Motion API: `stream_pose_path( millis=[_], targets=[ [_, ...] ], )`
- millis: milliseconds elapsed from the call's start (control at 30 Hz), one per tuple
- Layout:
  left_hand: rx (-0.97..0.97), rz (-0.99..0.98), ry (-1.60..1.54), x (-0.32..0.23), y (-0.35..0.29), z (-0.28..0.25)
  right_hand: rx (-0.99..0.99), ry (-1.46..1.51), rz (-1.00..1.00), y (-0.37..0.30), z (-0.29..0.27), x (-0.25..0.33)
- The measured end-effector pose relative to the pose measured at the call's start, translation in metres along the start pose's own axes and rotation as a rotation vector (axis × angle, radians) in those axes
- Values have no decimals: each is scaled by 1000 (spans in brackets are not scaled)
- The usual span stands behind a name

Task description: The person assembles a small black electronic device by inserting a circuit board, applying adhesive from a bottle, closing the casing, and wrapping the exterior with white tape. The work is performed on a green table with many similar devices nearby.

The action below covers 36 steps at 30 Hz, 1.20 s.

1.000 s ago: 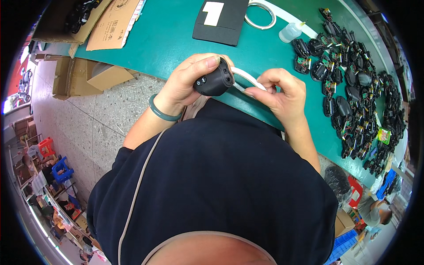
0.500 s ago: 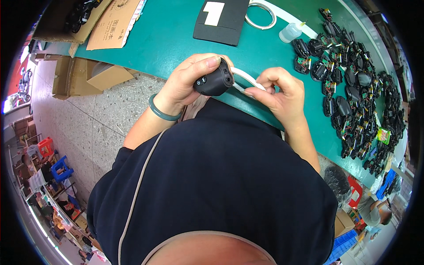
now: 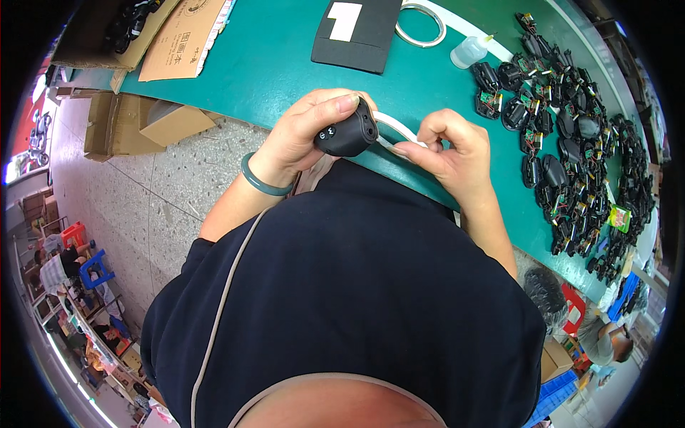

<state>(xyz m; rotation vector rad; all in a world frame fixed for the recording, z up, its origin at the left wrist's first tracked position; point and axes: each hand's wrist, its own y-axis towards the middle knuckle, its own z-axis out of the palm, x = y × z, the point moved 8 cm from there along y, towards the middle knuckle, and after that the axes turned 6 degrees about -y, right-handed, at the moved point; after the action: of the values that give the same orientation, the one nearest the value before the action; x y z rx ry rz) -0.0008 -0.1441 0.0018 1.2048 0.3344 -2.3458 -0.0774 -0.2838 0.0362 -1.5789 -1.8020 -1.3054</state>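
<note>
A small rounded black plastic device (image 3: 347,135) with white marks on its side and holes in its end face is gripped in my left hand (image 3: 308,127). The left thumb lies over its top edge. From beside the device a narrow white strip (image 3: 397,127) bows across to my right hand (image 3: 457,148), which pinches its far end between thumb and fingertips. Whether the strip is fixed to the device is hidden behind it. Both hands are above the near edge of the green table (image 3: 278,89).
Many black housings with exposed green circuit boards (image 3: 564,143) cover the table's right side. A squeeze bottle (image 3: 469,53), a metal ring (image 3: 421,26), and a black pad (image 3: 355,36) lie at the back. Left are a brown paper folder (image 3: 182,43) and an open cardboard box (image 3: 143,125).
The black device has tilted slightly in my left hand, and its marks have turned a little. My right hand keeps its pinch on the strip almost in place.
</note>
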Motion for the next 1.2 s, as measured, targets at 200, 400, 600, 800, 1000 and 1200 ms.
stream_pose_path(
  millis=[200,400,600,800,1000,1200],
  targets=[
    [89,-45,15,-1,2,2,61,530,190,-4,-7,-18],
    [112,-70,25,-1,4,7,248,555,192,-1,-4,-12],
    [150,-110,58,0,1,12,475,334,204,2,2,-5],
    [178,-129,63,3,0,7,500,200,117,-2,8,-4],
    [73,-95,65,4,4,-1,118,447,132,-9,-5,-14],
    [0,-118,-139,11,3,-12,88,838,248,-12,8,-32]
  ],
)
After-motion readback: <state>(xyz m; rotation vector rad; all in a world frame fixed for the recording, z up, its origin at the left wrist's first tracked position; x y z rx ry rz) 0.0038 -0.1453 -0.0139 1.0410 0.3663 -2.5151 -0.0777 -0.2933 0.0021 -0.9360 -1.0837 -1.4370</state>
